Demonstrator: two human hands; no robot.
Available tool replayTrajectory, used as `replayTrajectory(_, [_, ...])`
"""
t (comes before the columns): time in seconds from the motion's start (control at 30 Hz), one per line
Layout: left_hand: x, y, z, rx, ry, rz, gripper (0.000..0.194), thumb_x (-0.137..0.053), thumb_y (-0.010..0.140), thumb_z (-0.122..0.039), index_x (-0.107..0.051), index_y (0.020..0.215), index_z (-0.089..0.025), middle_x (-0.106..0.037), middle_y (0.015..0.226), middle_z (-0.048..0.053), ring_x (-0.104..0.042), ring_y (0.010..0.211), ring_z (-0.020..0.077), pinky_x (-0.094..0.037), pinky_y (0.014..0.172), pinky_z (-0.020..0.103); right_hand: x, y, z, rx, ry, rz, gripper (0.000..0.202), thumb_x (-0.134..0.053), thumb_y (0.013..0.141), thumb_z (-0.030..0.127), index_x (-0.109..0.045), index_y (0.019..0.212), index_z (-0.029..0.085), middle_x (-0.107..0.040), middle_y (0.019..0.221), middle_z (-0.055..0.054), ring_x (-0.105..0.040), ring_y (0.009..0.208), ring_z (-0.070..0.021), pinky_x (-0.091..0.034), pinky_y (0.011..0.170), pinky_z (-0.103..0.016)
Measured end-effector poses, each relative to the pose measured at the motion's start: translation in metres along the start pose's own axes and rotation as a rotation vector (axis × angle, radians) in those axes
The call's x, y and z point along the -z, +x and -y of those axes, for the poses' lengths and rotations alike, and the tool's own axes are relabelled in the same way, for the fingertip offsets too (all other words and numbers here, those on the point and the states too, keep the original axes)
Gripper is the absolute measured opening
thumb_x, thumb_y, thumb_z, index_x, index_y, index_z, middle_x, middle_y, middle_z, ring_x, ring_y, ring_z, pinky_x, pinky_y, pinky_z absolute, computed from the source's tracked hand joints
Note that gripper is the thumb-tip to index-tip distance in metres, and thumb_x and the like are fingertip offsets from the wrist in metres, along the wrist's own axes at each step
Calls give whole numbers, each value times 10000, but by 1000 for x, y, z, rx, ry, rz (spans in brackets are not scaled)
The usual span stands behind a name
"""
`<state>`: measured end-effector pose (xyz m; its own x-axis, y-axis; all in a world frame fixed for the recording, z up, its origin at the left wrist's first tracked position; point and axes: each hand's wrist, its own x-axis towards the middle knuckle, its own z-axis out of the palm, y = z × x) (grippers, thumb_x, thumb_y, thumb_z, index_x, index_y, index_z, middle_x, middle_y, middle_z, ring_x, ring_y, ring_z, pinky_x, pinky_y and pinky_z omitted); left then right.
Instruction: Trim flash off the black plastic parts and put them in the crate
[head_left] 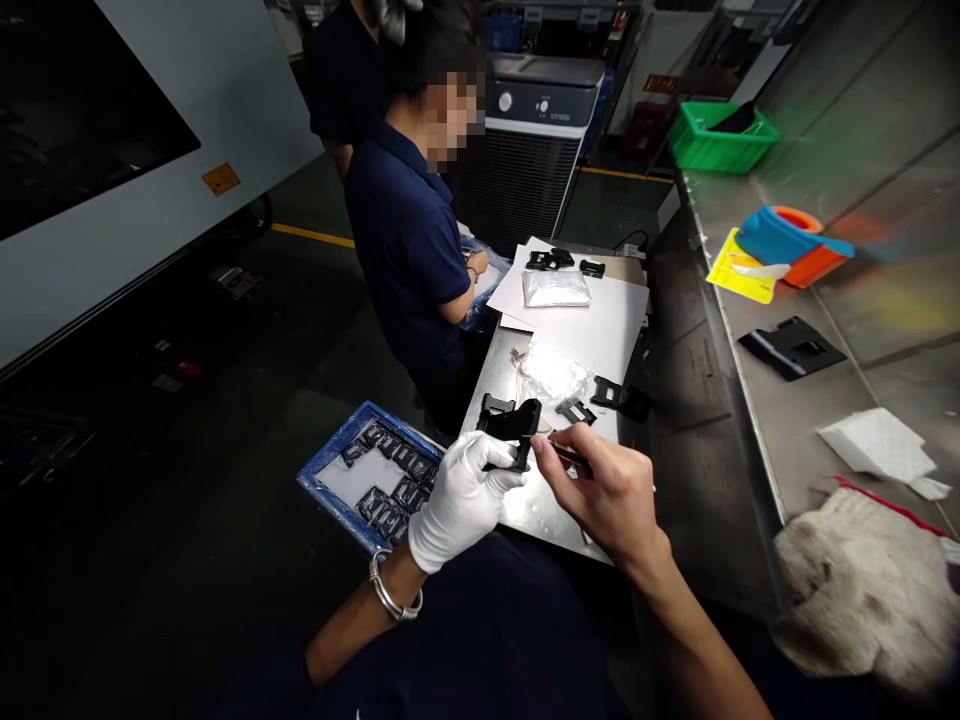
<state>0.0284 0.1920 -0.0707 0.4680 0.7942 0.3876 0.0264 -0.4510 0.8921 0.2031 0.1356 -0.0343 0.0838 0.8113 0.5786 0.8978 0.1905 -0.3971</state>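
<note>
Showing black, angular part, pinched by left hand.

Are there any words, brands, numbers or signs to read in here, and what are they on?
None that I can read for sure.
Small pale print on the dark top panel of the machine with knobs: too small to read.
Orange sign in the background: too blurred.
Orange sticker on the big pale cabinet: too blurred.
Yellow card on the metal bench: any marks too small.
</note>
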Motion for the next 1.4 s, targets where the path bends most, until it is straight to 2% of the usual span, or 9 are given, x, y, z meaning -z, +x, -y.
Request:
replayTrajectory(0.43, [2,-8,6,-6,4,44,114,-674,921,-190,-623,821,-171,-737,905,91,-703,904,230,-589,819,402,-8,17,-43,-160,-201,51,374,-619,970,483,-631,738,190,-670,611,-2,-570,507,-111,-251,492,-250])
replayTrajectory(0.6, [2,-9,7,17,-90,44,103,-677,922,-198,-635,829,-183,-735,880,70,-709,864,213,-598,771,381,-6,21,-45,-461,451,114,357,-585,983,520,-649,846,197,-591,614,11,-555,565,-128,-395,545,-247])
replayTrajectory(0.73, [0,-5,5,-60,-50,64,128,-668,947,-214,-646,822,-195,-750,894,71,-718,904,224,-598,828,403,-6,16,-28,-426,729,290,322,-700,919,464,-694,1133,223,-554,685,28,-521,603,-118,-407,543,-242])
replayTrajectory(0.83, [-2,-1,5,-82,94,-120,134,-714,936,-327,-693,971,-200,-724,1188,109,-668,1141,271,-543,1018,474,-15,4,-26,-491,839,202,270,-728,902,435,-714,1063,219,-492,666,45,-407,510,-76,-325,460,-230])
replayTrajectory(0.9, [-2,1,6,17,-28,-243,514,-750,881,-509,-619,1276,-208,-589,1434,149,-566,1334,319,-472,1134,517,-26,-7,-27,-564,1001,150,306,-718,911,450,-682,1116,225,-399,596,85,-312,430,-60,-242,401,-224])
replayTrajectory(1.0, [-1,6,7,214,-466,-153,786,-674,878,-656,-446,1488,-216,-536,1492,168,-562,1354,340,-474,1144,518,-41,-20,-24,-564,1172,209,337,-712,914,469,-645,1150,238,-422,612,88,-297,414,-57,-243,389,-226])
replayTrajectory(1.13, [5,14,7,289,-612,-135,548,-699,902,-347,-535,1413,-238,-668,1268,103,-658,1186,286,-533,1063,467,-43,-21,-19,-456,999,261,376,-735,914,393,-611,1245,264,-596,811,22,-446,564,-88,-378,515,-247])
replayTrajectory(1.27, [6,17,7,205,-379,-190,681,-699,795,-128,-498,1433,-258,-637,1113,50,-643,1037,208,-520,1051,433,-22,-14,-11,-279,623,198,164,-560,1030,304,-609,1170,234,-632,837,-1,-576,711,-120,-449,668,-264])
replayTrajectory(1.4, [1,12,7,164,-169,-138,763,-660,767,-77,-437,1478,-238,-602,1173,80,-611,1051,221,-513,1050,432,-8,-8,11,-37,337,108,54,-562,1018,190,-614,1005,196,-614,747,20,-540,600,-82,-374,580,-242])
